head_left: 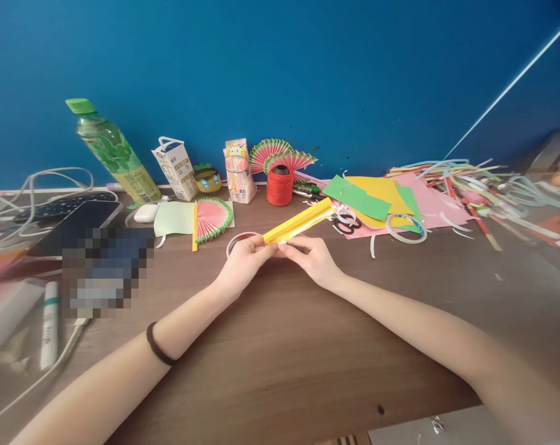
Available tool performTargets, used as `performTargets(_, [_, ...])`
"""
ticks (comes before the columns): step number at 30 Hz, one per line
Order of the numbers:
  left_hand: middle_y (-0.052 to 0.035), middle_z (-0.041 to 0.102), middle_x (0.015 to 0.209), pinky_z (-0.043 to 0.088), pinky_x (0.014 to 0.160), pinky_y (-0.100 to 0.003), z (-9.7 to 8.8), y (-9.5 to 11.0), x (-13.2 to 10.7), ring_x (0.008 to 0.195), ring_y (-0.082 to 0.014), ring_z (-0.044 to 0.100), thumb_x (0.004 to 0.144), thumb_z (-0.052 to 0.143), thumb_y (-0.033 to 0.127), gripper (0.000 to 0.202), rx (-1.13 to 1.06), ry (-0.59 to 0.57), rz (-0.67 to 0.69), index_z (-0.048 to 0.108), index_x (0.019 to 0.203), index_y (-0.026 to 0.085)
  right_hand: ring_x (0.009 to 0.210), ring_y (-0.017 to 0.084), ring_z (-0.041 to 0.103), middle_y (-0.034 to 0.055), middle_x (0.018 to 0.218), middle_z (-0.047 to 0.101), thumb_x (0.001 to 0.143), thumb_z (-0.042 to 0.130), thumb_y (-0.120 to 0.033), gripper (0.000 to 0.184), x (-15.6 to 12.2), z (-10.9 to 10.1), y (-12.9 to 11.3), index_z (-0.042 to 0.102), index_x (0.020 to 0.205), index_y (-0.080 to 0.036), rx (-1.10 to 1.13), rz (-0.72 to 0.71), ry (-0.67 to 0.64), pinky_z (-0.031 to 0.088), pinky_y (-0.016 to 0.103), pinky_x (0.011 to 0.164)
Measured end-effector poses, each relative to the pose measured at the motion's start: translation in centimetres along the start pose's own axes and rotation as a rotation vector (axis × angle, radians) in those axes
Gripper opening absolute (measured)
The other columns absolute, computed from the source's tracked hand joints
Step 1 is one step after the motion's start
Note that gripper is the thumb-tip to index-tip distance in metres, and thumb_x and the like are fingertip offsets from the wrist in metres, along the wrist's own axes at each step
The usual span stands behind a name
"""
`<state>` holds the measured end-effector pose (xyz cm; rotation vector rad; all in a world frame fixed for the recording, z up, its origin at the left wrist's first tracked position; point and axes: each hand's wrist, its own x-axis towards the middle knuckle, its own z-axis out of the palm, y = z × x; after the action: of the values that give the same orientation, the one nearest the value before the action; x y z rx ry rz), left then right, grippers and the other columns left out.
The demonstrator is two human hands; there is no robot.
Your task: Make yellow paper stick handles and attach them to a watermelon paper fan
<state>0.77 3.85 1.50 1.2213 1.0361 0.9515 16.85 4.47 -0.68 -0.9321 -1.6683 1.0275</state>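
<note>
A long yellow folded paper strip (303,221) points up and to the right over the brown table (280,346). My left hand (241,264) and my right hand (310,256) both pinch its near end, fingertips almost touching. A roll of clear tape (236,241) lies partly hidden just behind my left hand. A black band circles my left wrist.
Pink-and-green paper fans (211,217), a red thread spool (280,185), two small cartons (177,168), a green bottle (113,151) and scissors (345,224) stand behind. Coloured paper sheets (377,198) and strips (465,182) fill the right. A phone (76,225), cables and a pen (49,324) lie left.
</note>
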Motion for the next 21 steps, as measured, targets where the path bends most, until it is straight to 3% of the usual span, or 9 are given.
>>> performTargets(6, [-0.0097,0.073,0.083,0.037,0.098,-0.038,0.19,0.25,-0.34,0.095,-0.0253,0.063,0.070,0.066,0.047,0.038,0.133,-0.005,0.010,0.068,0.088,0.014,0.077,0.018,0.061,0.0005,0.071,0.067,0.079,0.058,-0.034,0.020,-0.01,-0.02,0.01,0.071,0.073,-0.020,0.027,0.049,0.061,0.046,0.031,0.074])
performTargets(13, [-0.0090,0.073,0.078,0.037,0.096,-0.038,0.26,0.28,-0.42,0.096,-0.0257,0.062,0.071,0.065,0.046,0.033,0.195,0.029,-0.023,0.066,0.083,0.015,0.073,0.017,0.059,-0.0003,0.069,0.067,0.080,0.055,-0.035,0.025,0.05,-0.12,0.07,0.068,0.066,-0.019,0.074,0.083,0.049,0.045,0.030,0.073])
performTargets(21, [-0.0089,0.073,0.076,0.035,0.096,-0.036,-0.01,0.29,-0.34,0.091,-0.0226,0.062,0.072,0.064,0.045,0.029,0.154,-0.033,-0.029,0.064,0.076,0.016,0.061,0.013,0.051,-0.0026,0.058,0.058,0.081,0.051,-0.039,0.031,0.13,-0.25,0.04,0.062,0.060,-0.018,0.020,0.083,0.067,0.041,0.027,0.064])
